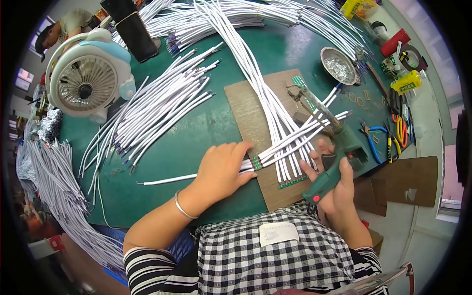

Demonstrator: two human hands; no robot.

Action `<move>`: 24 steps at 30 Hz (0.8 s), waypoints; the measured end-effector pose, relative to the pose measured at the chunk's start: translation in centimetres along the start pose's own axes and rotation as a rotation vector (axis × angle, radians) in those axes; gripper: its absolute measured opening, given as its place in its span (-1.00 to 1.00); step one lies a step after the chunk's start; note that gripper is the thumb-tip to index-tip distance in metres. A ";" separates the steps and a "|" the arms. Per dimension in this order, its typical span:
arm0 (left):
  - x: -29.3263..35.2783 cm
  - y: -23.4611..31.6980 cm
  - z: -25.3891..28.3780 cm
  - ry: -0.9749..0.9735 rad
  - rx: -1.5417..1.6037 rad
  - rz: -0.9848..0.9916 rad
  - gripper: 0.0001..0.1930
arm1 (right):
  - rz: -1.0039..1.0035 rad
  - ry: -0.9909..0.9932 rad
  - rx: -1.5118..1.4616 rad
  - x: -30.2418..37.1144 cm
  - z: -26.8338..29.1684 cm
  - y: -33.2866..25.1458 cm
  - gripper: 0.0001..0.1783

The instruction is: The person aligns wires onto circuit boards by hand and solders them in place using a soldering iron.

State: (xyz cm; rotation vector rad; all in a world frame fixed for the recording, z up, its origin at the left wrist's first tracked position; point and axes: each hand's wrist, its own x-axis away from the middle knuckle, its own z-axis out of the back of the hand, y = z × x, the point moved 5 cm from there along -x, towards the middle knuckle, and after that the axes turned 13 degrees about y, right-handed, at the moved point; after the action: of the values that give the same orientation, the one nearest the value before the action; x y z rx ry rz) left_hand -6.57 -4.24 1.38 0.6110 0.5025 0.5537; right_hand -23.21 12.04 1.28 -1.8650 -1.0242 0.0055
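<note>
On the green mat (206, 132), a brown board (255, 113) is laid, and across it white cables (295, 137) are fanned out with small green circuit strips (256, 163) at their near ends. The left hand (221, 169) is laid flat on one group of cables, its fingers held together and pressed down just beside a green strip; a thin bangle (184, 209) is worn at that wrist. A green soldering gun (339, 157) is gripped in the right hand (337, 184), the fingers curled around the handle and the thumb laid along its side, while the metal tip (300, 93) is pointed away over the board. A second green strip (292, 183) is seen at the ends of another cable group near the board's front edge, just left of the right hand. More cable bundles (162, 108) are spread to the left, beyond them a white fan (86, 83) and a dark phone (136, 35). To the right, a metal dish (338, 65), blue-handled pliers (371, 140) and a yellow bottle (407, 82) are placed near the mat's edge.
</note>
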 end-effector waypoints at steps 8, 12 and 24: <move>1.9 -0.5 0.3 -0.510 0.323 0.448 -0.77 | -0.040 -0.136 -0.094 -0.7 -3.1 0.4 -0.46; 3.7 -0.2 -0.5 -0.543 0.761 0.678 -0.82 | 0.038 -0.162 -0.107 -1.0 -3.3 0.0 -0.45; 4.9 -0.9 -1.5 -0.581 1.225 0.831 -0.82 | -0.017 -0.191 -0.083 0.1 -3.8 0.8 -0.35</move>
State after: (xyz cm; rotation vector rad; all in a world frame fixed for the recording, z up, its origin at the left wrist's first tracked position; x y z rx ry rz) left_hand -3.49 -1.28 -1.64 2.1343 -0.0631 0.7692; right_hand -21.05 9.15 2.75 -1.9592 -1.1867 0.1355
